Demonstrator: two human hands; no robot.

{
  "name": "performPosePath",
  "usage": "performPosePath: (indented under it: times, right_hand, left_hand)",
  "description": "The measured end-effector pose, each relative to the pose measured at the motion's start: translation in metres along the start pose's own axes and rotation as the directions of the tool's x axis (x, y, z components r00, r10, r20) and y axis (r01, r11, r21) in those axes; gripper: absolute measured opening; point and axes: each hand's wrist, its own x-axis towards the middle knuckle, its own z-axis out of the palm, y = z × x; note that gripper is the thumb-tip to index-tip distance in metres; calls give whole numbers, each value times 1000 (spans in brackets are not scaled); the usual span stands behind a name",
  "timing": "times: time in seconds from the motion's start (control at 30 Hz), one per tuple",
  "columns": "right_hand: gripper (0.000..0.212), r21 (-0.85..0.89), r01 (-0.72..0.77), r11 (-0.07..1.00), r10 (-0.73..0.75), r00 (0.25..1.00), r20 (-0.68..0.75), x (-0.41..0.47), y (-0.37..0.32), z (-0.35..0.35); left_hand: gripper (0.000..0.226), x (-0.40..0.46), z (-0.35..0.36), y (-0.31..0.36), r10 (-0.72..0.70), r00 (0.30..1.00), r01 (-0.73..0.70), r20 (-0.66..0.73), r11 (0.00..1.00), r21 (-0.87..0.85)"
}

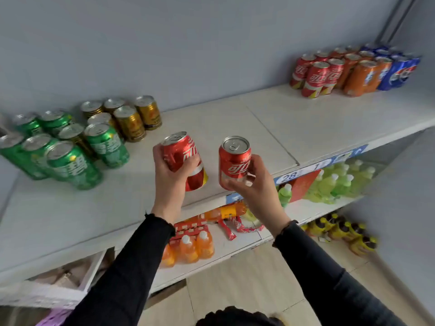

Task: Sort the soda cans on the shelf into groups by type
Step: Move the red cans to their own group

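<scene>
My left hand (pixel 173 177) grips a red cola can (pixel 181 151), tilted to the left, above the front of the white top shelf (pixel 235 128). Just to its right, my right hand (pixel 253 182) holds a second red cola can (pixel 234 161) upright, fingers wrapped around its lower half. Several green cans (pixel 70 158) stand grouped at the shelf's left, with several gold cans (pixel 131 118) behind them. At the far right stand red cola cans (pixel 316 76), orange cans (pixel 362 76) and blue cans (pixel 400 69) in adjoining clusters.
A grey wall rises behind the shelf. Below it, a lower shelf (pixel 235 245) carries orange drink bottles (pixel 190 248), red snack packets (pixel 237 225) and green bottles (pixel 334 182). Yellow bottles (pixel 341 230) sit lower at right. Blue price tags (pixel 317 167) line the top shelf's front edge.
</scene>
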Motion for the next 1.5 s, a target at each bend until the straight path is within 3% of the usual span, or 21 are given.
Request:
performPosePath:
  times: [0.1,0.37,0.73,0.87,1.0,1.23,1.37,1.5]
  right_hand:
    - [53,-21,-9,1000,8,999,-49,16,23,-75]
    - [61,-117,-55,992,32,982,-187,63,72,-236]
    - [55,-105,-117,988,77,943,-323,179,125,-339]
    - [60,-148,-135,980,81,942,-325,230,138,-357]
    - [68,-158,-158,975,103,946,-307,274,150,-366]
    - [79,-164,-81,983,41,971,-235,330,166,-370]
    - [70,-166,-36,985,10,988,-154,341,177,-378]
    - [73,-204,25,979,-30,999,-20,343,185,-396]
  left_hand:
    - [48,-1,83,-10,-22,999,22,28,1000,-18]
    - [56,15,257,-17,-1,973,-9,232,999,44]
    - [67,117,391,-48,82,899,-225,430,929,295]
    - [77,152,424,-54,101,901,-278,421,881,382]
    - [73,180,449,-56,130,894,-330,428,839,434]
    - [70,209,481,-69,137,911,-309,390,853,420]
    - [72,210,492,-72,177,931,-323,318,803,500]
    - [81,198,500,-72,129,966,-238,226,790,565]
